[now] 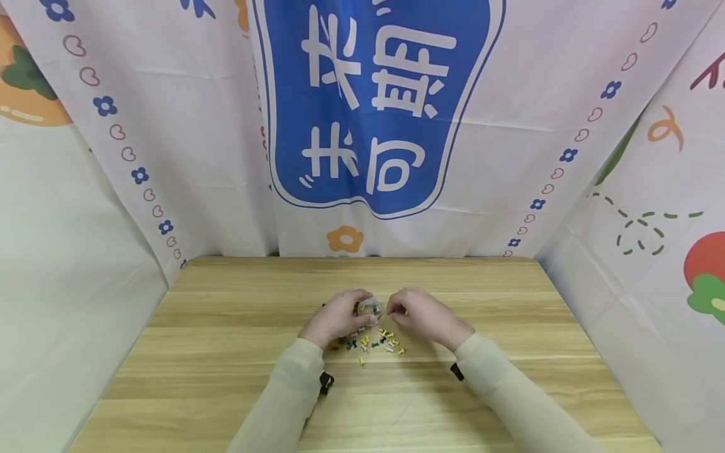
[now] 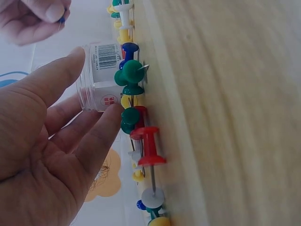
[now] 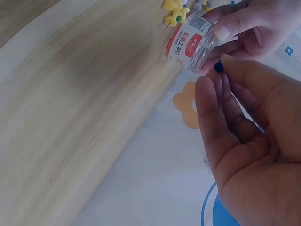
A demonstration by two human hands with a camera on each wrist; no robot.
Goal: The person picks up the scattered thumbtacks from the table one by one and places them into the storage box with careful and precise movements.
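Note:
My left hand holds a small clear plastic jar of push pins upright on the table. Its mouth is uncovered, and a few pins show inside in the head view. Thumb and fingers curve round the jar's side in both wrist views. Just right of the jar, my right hand pinches a blue push pin between thumb and forefinger, level with the jar's mouth. Loose push pins lie in front of the jar, among them a red push pin, a green push pin and a yellow push pin.
The wooden table ends at the back against a printed white curtain with a blue panel. More curtain hangs at both sides. Several white, blue and yellow pins are scattered between the two forearms.

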